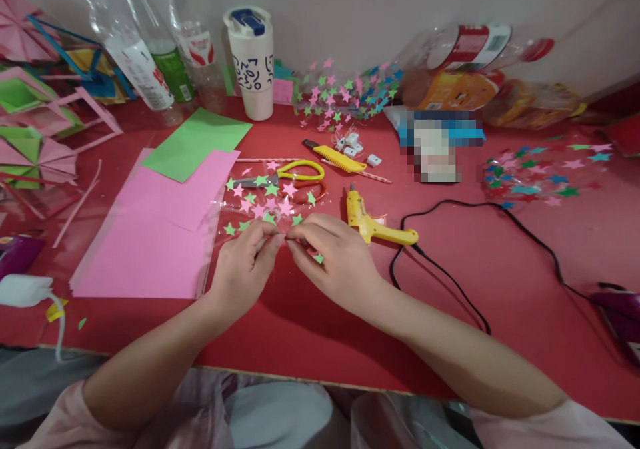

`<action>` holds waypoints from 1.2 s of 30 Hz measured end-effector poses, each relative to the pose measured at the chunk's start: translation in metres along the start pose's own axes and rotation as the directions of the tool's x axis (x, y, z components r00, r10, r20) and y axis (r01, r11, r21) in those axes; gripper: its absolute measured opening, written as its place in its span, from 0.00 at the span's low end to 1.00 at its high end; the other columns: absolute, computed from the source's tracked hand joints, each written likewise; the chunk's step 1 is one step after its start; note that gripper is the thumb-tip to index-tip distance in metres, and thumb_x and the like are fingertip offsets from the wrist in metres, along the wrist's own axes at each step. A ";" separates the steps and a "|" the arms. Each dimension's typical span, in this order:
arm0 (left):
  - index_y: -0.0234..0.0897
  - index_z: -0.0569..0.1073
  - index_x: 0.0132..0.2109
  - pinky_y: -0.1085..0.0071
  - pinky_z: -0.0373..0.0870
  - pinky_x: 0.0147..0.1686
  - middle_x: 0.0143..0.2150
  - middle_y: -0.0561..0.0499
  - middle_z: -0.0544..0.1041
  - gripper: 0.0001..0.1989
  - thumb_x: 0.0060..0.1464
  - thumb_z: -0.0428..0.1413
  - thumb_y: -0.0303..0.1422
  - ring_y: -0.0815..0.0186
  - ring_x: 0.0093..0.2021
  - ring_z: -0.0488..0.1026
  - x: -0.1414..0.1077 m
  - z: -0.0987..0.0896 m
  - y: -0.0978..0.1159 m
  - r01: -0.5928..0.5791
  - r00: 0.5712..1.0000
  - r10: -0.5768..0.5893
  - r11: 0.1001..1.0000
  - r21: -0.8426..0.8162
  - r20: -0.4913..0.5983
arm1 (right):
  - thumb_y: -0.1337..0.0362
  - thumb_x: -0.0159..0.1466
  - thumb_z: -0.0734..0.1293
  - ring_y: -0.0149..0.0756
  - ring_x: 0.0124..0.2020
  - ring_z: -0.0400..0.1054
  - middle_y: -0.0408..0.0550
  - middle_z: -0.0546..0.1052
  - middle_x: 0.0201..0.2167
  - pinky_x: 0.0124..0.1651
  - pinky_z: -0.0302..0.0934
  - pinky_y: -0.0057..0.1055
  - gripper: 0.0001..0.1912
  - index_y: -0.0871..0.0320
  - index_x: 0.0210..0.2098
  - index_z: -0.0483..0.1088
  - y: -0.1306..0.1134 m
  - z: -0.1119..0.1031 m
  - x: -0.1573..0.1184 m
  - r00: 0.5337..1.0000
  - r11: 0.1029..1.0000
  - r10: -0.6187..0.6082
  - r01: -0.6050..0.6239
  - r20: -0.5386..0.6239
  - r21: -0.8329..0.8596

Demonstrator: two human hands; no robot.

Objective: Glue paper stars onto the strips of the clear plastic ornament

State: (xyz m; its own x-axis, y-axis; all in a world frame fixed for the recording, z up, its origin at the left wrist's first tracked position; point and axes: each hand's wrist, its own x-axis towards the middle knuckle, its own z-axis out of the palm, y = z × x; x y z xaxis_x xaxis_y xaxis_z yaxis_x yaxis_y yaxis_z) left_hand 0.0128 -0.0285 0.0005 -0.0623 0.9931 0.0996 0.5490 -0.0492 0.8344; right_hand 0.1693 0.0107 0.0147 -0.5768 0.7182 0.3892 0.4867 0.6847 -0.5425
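My left hand (245,262) and my right hand (340,259) meet at their fingertips near the middle of the red table (300,335). Each hand pinches thumb against fingers; whatever they hold between the tips is too small to make out. Just beyond and under the fingers lies a clear plastic piece dotted with pink and green paper stars (257,210). Scissors with yellow and orange handles (303,171) lie partly behind those stars. To the right of my right hand is a yellow glue gun (373,225), lying on its side.
Pink sheets (165,235) and a green sheet (197,143) lie left. Behind are a white tumbler (253,69), a yellow cutter (340,158) and leaning bottles (135,65). A black cord (537,235) crosses the right side, near more starred plastic (540,175).
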 end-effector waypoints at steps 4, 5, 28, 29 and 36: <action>0.38 0.67 0.36 0.76 0.57 0.21 0.17 0.60 0.64 0.07 0.58 0.48 0.35 0.74 0.17 0.61 0.000 0.000 -0.001 -0.006 1.000 0.006 0.998 0.055 0.002 | 0.67 0.65 0.59 0.31 0.29 0.63 0.47 0.71 0.27 0.33 0.56 0.28 0.09 0.62 0.33 0.71 0.000 0.000 0.000 1.000 1.000 -0.009 0.009 0.001 -0.009; 0.38 0.67 0.36 0.76 0.57 0.21 0.17 0.60 0.64 0.07 0.58 0.48 0.34 0.74 0.17 0.61 0.000 0.000 -0.001 -0.014 1.000 0.014 0.998 0.068 -0.001 | 0.67 0.65 0.59 0.31 0.29 0.63 0.47 0.71 0.27 0.33 0.56 0.28 0.10 0.62 0.33 0.71 0.000 0.000 0.001 1.000 1.000 -0.009 0.009 0.000 -0.010; 0.38 0.65 0.36 0.76 0.57 0.19 0.19 0.59 0.65 0.07 0.59 0.47 0.35 0.75 0.17 0.60 -0.002 0.002 -0.001 0.007 1.000 -0.007 1.000 0.008 0.014 | 0.67 0.64 0.59 0.30 0.27 0.61 0.45 0.70 0.26 0.32 0.53 0.28 0.09 0.60 0.31 0.69 0.000 0.000 0.001 1.000 1.000 0.014 -0.014 0.000 -0.004; 0.38 0.65 0.36 0.76 0.56 0.19 0.18 0.59 0.65 0.07 0.59 0.47 0.35 0.75 0.16 0.60 -0.002 0.001 -0.001 0.009 1.000 -0.009 1.000 0.010 0.015 | 0.67 0.64 0.59 0.30 0.27 0.61 0.45 0.70 0.26 0.31 0.53 0.27 0.09 0.60 0.31 0.69 0.000 0.000 0.001 1.000 1.000 0.012 -0.012 -0.003 -0.004; 0.38 0.64 0.35 0.75 0.56 0.19 0.16 0.61 0.61 0.08 0.60 0.46 0.36 0.74 0.16 0.59 -0.001 -0.001 -0.001 -0.019 0.999 0.019 1.000 -0.018 0.042 | 0.66 0.64 0.59 0.30 0.27 0.60 0.44 0.69 0.25 0.31 0.52 0.27 0.09 0.60 0.30 0.69 0.000 0.000 0.001 1.000 1.000 0.023 -0.023 -0.003 -0.016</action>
State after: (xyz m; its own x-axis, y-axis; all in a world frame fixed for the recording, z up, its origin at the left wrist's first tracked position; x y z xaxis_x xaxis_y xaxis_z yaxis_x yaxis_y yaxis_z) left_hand 0.0116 -0.0290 -0.0003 -0.0167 0.9955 0.0930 0.5348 -0.0697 0.8421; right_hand 0.1686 0.0118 0.0148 -0.5634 0.7341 0.3791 0.5103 0.6701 -0.5390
